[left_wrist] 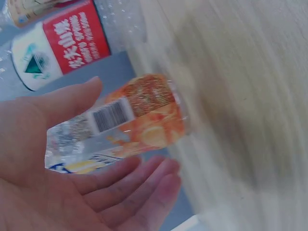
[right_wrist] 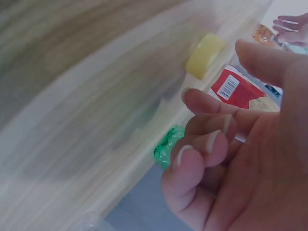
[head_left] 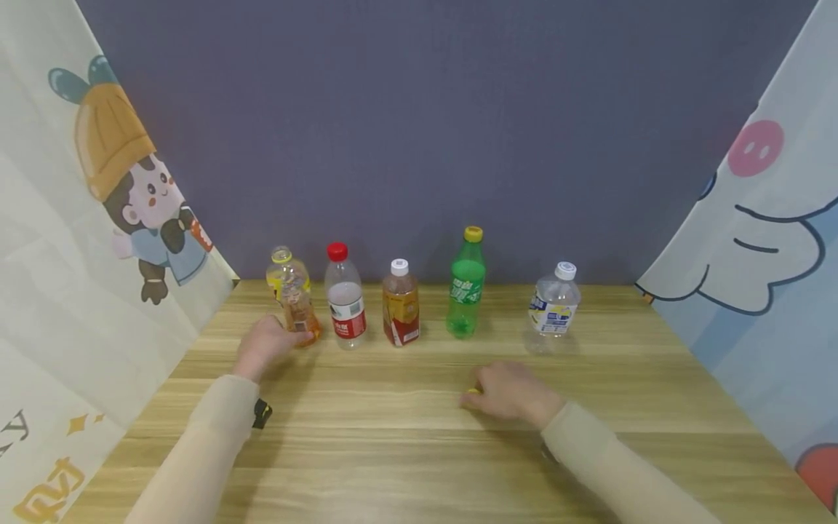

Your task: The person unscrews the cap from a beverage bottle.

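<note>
From the head view, my left hand (head_left: 267, 343) is at the far left of the wood-grained table (head_left: 366, 451), beside the orange-tinted bottle (head_left: 301, 297), a clear plastic one with a bare round mouth, a yellow neck ring and a glossy label. My right hand (head_left: 507, 391) is lower, right of centre, its fingertips at a small yellow cap (head_left: 473, 391), mostly hidden from here. Along the far edge, left to right after the orange-tinted bottle, stand a slim clear red-capped bottle (head_left: 345, 302) with a red and white wrap, a squarish amber bottle (head_left: 401, 309) under a white top, a translucent green bottle (head_left: 465, 291) with a yellow top, and, well apart, a squat clear bottle (head_left: 554, 302). A smooth dark panel (head_left: 439, 131) rises behind.

From the left wrist, my thumb and fingers are spread wide, fairly straight, either side of the orange-tinted bottle's shiny, barcoded body; I cannot tell whether the skin touches it. The red and white label is just beyond my thumb.

From the right wrist, my thumb and index finger stand apart, the other fingers loosely bent, and I grip nothing. The cap, a short matte cylinder, sits on the table just beyond them.
</note>
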`<state>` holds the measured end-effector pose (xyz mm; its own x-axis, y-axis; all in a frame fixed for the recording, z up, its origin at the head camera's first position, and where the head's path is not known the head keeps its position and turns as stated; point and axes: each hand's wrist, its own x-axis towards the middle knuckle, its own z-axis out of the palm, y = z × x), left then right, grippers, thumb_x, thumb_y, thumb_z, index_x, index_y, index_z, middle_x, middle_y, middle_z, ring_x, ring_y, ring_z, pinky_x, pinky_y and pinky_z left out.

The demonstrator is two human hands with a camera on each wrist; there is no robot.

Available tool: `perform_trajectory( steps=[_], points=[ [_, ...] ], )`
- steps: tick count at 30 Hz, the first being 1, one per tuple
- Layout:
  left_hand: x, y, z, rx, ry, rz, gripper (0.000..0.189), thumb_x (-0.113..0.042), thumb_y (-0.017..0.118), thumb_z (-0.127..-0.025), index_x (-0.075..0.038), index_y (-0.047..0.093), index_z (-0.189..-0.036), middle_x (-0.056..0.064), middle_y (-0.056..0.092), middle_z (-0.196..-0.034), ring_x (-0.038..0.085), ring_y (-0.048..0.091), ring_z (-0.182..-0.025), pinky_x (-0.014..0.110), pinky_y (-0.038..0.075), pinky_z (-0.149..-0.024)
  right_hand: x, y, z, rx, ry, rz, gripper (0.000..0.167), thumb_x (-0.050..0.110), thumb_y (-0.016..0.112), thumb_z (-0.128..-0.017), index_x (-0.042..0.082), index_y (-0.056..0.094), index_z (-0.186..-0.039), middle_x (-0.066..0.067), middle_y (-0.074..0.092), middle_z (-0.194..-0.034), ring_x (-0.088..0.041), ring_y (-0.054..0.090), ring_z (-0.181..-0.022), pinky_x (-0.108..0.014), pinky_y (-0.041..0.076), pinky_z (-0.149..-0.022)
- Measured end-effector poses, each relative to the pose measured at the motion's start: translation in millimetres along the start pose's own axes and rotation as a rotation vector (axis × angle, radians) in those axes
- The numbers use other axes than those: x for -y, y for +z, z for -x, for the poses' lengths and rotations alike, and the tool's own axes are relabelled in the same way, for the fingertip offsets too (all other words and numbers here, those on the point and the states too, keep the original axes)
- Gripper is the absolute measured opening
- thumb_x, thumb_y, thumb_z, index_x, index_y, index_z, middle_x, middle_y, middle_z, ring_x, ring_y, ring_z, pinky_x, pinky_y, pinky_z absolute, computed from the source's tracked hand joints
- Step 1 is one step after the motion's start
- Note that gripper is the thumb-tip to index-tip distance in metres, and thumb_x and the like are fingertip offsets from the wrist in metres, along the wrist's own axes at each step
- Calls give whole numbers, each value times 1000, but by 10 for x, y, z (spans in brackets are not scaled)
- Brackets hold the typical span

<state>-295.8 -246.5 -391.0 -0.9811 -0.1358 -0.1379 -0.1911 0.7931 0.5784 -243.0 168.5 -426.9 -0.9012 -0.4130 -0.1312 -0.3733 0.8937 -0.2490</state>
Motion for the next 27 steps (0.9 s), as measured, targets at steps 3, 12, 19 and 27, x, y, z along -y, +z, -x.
perform_trajectory(
  steps=[3, 12, 19, 27],
  points=[
    [-47, 9, 39, 12, 35, -57, 43, -42, 73, -90, -1, 60, -89, 12, 59, -82, 27, 55, -74, 40, 47, -64, -1, -25, -18, -25, -12, 15, 35, 47, 68, -93, 18, 58, -76, 4, 55, -69, -16, 55, -65, -41, 51, -68],
    [-249, 163, 95, 22, 190, -65, 46, -47, 74, -89, -2, 66, -98, 12, 66, -90, 27, 59, -79, 39, 50, -65, 55, -74, -68, -89, -42, -28, 33, 43, 67, -95, 19, 54, -78, 5, 52, -65, -14, 50, -57, -35, 44, -55],
    [-339, 282, 120, -30, 210, 31, 82, -54, 72, -89, 9, 51, -136, 27, 62, -125, 42, 61, -111, 55, 51, -90, 108, -109, -71, -126, -49, -44, 29, 45, 64, -97, 18, 58, -87, 7, 54, -70, -11, 52, -61, -34, 47, -59],
    [-419, 411, 81, -156, 246, 121, 89, -55, 75, -87, 7, 44, -143, 32, 54, -137, 46, 53, -125, 60, 45, -100, 160, -131, -96, -143, -23, -163, 32, 47, 64, -97, 15, 62, -98, 7, 56, -68, -10, 54, -59, -32, 47, -58]
  ],
)
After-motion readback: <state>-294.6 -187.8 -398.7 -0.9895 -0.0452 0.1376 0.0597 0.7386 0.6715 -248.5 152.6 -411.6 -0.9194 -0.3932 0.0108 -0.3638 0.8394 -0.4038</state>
